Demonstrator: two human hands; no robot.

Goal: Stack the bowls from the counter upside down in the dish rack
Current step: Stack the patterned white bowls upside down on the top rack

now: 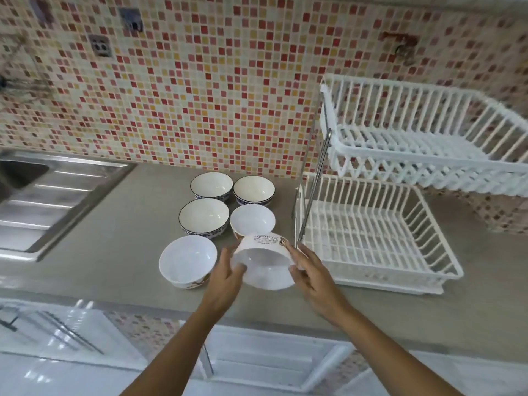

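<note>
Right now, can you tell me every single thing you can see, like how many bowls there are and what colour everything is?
Bowl in the hands: one, white with a printed band, tipped on its side between both hands, above the counter.
Plain white bowls: two, on the counter, one at the front left, one behind the held bowl.
Blue-patterned bowls: three, cream inside, at the back and the middle.
Dish rack: one, white, two tiers, no dishes in it, right of the bowls.
Counter: one, grey.
Sink: one, steel, far left.
Wall tiles: small red, yellow and cream squares.
Left hand: on the bowl's left side.
Right hand: on the bowl's right side.
</note>
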